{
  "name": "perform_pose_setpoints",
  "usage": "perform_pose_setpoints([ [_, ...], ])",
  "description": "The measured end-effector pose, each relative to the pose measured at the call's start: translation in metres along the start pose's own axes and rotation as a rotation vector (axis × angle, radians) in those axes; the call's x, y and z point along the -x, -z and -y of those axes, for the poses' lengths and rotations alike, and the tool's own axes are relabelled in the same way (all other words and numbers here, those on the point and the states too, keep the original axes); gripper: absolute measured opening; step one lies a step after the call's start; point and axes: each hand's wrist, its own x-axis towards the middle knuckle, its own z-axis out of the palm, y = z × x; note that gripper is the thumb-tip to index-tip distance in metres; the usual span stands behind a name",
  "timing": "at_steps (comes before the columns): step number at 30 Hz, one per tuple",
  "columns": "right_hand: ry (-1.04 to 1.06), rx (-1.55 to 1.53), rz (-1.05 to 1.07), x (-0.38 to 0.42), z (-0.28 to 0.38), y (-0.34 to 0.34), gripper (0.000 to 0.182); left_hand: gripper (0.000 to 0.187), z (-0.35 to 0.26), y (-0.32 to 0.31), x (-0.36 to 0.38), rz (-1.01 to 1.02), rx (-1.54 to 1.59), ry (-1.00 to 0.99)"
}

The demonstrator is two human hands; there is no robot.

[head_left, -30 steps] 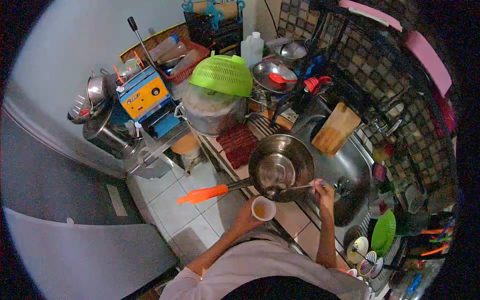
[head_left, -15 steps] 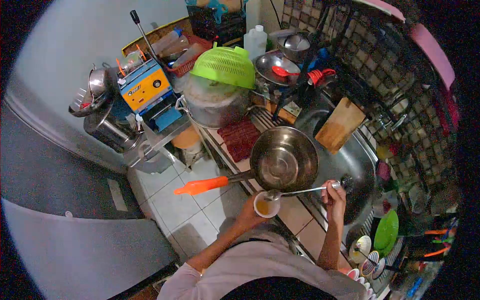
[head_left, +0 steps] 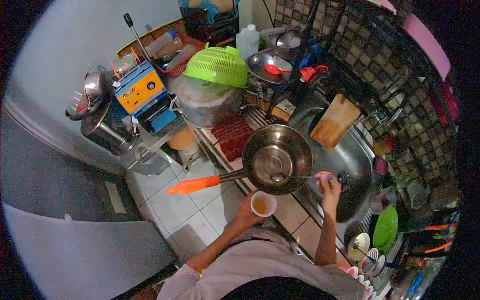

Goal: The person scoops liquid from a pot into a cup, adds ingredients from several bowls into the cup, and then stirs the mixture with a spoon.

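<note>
My left hand is closed around a small white cup with a yellowish-brown liquid in it. Just behind the cup is a deep metal pan, its orange-covered handle pointing left. My right hand grips the end of a long metal ladle. The ladle's bowl is over the inside of the pan, near its front; whether it touches the bottom I cannot tell.
Right of the pan lies a metal sink with a wooden board across it. A dark red cloth, a large pot under a green colander, and an orange-and-blue machine stand behind. Green plate at right.
The ladle's bowl has moved from over the cup to inside the pan. My right hand has shifted slightly left and back with it. My left hand still holds the cup.
</note>
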Motion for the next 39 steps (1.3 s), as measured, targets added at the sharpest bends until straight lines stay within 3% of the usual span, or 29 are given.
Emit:
perform_pose_setpoints([
  [3,-0.027,0.166,0.097,-0.001,-0.003,-0.009,0.022,0.063,0.012,-0.003,-0.003,0.037,0.037,0.017],
  [5,0.019,-0.014,0.148,-0.002,-0.014,-0.01,0.02,0.063,0.005,-0.001,-0.001,0.022,0.028,0.017],
  [7,-0.163,-0.125,0.122,0.0,-0.011,-0.011,0.018,0.062,-0.001,-0.001,0.0,-0.002,0.019,0.021],
  [10,-0.269,-0.265,0.087,-0.001,-0.015,-0.004,0.018,0.064,0.003,-0.001,0.003,-0.06,-0.033,0.008],
  [12,-0.284,-0.329,0.049,0.001,-0.009,-0.003,0.019,0.075,0.007,0.0,0.003,-0.022,-0.084,-0.065],
  [14,-0.297,-0.425,-0.022,0.004,-0.004,-0.001,0.019,0.07,0.001,0.001,0.005,-0.042,-0.042,-0.039],
  [19,-0.198,-0.416,0.073,0.012,0.012,0.007,0.017,0.066,-0.008,0.003,0.003,-0.043,0.032,0.009],
  [24,-0.082,-0.175,0.224,0.023,0.024,0.011,0.016,0.067,-0.004,0.0,0.001,-0.058,-0.022,-0.103],
  [28,-0.021,-0.339,0.05,0.017,0.026,0.01,0.018,0.066,-0.002,-0.001,0.004,-0.086,-0.038,-0.107],
  [31,-0.026,-0.226,-0.071,0.003,0.008,0.008,0.019,0.065,0.004,-0.003,0.003,-0.04,0.039,-0.039],
  [35,0.069,0.102,-0.006,-0.005,-0.013,-0.006,0.02,0.062,0.007,-0.004,0.004,-0.083,0.014,-0.051],
  [39,-0.065,-0.026,0.119,-0.001,-0.015,-0.014,0.027,0.056,0.003,-0.002,0.001,-0.055,0.0,-0.039],
])
